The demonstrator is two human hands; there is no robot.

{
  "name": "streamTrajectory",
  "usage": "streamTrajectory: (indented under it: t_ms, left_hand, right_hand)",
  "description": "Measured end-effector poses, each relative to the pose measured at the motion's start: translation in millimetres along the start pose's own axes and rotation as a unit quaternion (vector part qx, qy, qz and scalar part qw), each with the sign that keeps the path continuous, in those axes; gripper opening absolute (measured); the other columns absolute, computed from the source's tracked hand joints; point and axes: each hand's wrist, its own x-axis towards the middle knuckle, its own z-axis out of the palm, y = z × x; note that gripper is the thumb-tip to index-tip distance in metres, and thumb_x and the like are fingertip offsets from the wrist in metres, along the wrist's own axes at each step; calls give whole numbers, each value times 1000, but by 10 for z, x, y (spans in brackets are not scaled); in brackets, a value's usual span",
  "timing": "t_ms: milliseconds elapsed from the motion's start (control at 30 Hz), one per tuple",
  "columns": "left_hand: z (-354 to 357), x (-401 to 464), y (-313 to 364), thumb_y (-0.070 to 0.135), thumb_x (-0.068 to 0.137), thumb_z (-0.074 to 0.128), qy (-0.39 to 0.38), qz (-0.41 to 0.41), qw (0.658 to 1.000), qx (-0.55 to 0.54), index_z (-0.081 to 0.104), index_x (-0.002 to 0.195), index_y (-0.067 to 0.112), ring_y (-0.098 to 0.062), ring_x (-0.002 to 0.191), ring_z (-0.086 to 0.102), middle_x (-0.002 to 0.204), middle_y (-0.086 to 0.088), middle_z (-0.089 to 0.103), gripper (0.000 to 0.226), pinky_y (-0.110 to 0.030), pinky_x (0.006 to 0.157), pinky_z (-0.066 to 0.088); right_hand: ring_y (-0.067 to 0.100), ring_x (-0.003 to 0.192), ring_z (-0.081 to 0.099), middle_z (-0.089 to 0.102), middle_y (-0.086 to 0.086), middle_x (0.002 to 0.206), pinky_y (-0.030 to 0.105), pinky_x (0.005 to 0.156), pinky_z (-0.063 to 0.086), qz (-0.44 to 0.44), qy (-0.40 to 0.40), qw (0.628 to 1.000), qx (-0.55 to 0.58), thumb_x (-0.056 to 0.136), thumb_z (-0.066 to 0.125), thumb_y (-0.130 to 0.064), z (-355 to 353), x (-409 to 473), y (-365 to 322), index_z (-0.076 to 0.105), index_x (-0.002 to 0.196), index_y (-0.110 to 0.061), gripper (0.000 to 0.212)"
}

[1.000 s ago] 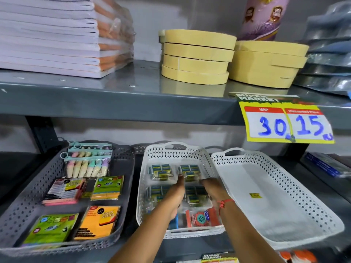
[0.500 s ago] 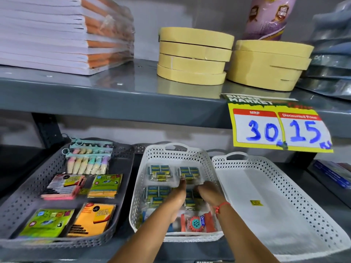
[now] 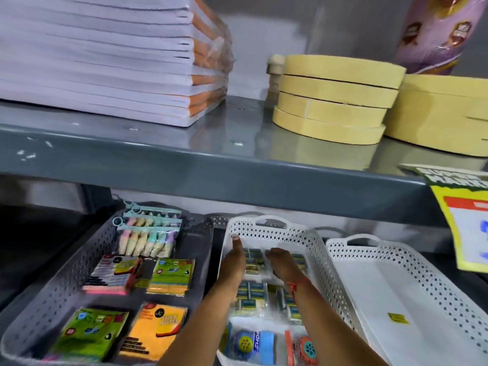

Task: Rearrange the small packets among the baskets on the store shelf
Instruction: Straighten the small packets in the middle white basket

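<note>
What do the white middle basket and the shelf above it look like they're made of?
The white middle basket looks like moulded plastic: thin perforated walls, a built-in loop handle, a slight sheen. The upper shelf seems to be painted sheet metal: smooth grey gloss, a rolled front edge and reflections of what stands on it.

Above the hands [image 3: 253, 262], the grey shelf [image 3: 184, 165] is glossy painted metal (faintly reflective); the white basket [image 3: 314, 249] around them is perforated plastic, its packets [image 3: 252, 297] shiny film.

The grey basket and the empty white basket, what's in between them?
In the head view, another white basket sits between the grey basket and the empty white basket. It holds small packets, and both hands are inside.
</note>
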Motion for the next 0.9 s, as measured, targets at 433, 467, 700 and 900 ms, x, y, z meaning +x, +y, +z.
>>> streamTrajectory:
  t_ms: [433,467,700,900]
  left_hand:
    - [60,158,-121,54,94,10,-8,-55,995,77,45,130,-3,-32,128,45,142,-24,44,76,-33,102,36]
    - [54,150,-116,54,94,10,-11,-56,995,76,45,131,-3,-32,129,44,142,-24,43,76,-34,103,36]
    - [-3,40,-7,53,94,10,-29,-34,997,58,37,138,1,-33,131,42,144,-23,41,73,-37,106,33]
    - [-49,-193,56,53,94,8,-31,14,996,84,39,137,3,-33,130,43,144,-22,41,73,-38,107,34]
  right_hand:
    - [10,56,48,54,2,65,20,54,39,71,-40,995,57,95,46,-15,119,-2,11,52,64,-15,32]
    - [11,56,49,55,2,65,20,53,40,77,-41,994,71,95,45,-13,116,-19,-3,53,65,-13,31]
    - [25,96,62,63,18,101,24,70,45,55,11,997,43,98,36,-9,18,-216,-58,56,117,7,31]
    - [31,122,55,56,24,131,27,89,47,16,65,993,-99,97,32,-1,-62,-552,-148,53,124,7,36]
